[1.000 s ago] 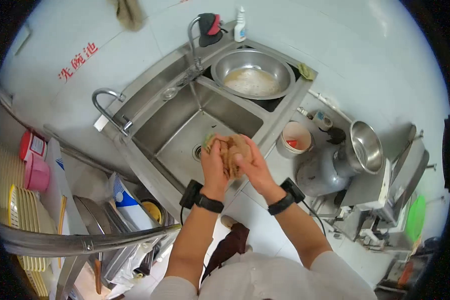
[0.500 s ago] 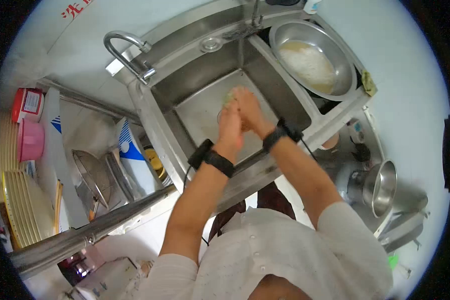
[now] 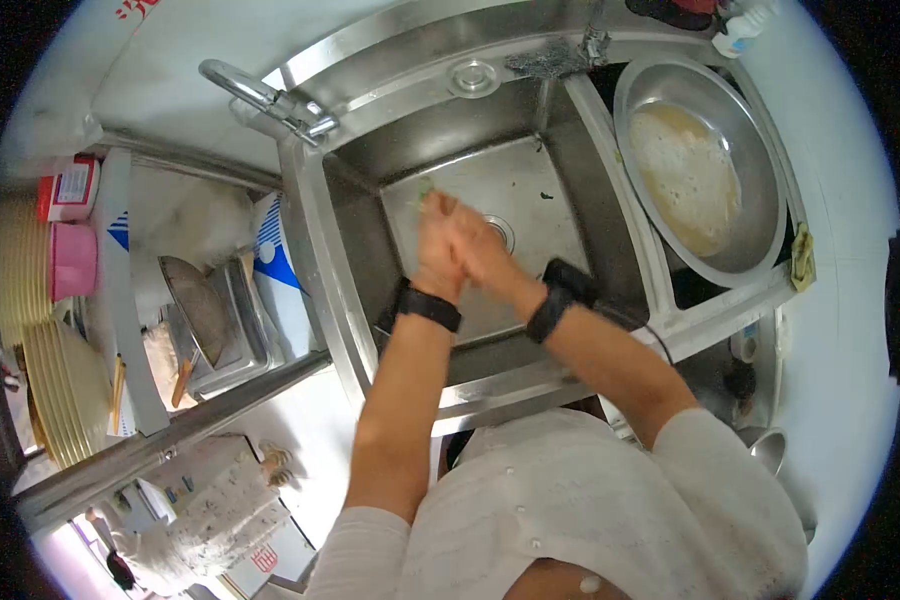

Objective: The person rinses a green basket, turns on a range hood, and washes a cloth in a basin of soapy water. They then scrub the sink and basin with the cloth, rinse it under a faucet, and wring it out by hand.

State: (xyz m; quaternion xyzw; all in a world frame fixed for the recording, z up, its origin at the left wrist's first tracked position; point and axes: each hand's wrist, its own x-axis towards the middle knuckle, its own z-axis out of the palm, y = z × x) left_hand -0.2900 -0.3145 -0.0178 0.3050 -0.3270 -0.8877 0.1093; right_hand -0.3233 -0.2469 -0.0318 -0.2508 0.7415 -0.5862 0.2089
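Occupying the centre of the frame, a steel sink [image 3: 600,240] extends under both hands, its walls upright and its floor wet-looking. Next in size is a round metal bowl [image 3: 773,185], upper right, set beside the sink and containing cloudy, yellowish liquid [image 3: 682,180]. A curved tap [image 3: 270,98] stands at the upper left, its spout away from the hands. Left hand [image 3: 437,250] and right hand [image 3: 485,250] are over the sink, slightly left of the frame's middle, palms pressed together and fingers folded around a green piece [image 3: 427,188]. Only its blurred edge shows, at the fingertips; the remainder is concealed, and which fingers bear on it cannot be told. Judged from that edge, the piece is light, soft and limp, probably wet and somewhat slippery, with little risk of breakage. Sound hold: the gathered middle, between both palms, since a loose edge alone would likely slip or sag. A folded yellow-green cloth [image 3: 802,258] lies at the counter's right edge, apart from the hands. Smaller still, the round drain [image 3: 500,232] sits just beside the right hand; a dark green scrap [image 3: 546,196] rests on the sink floor.
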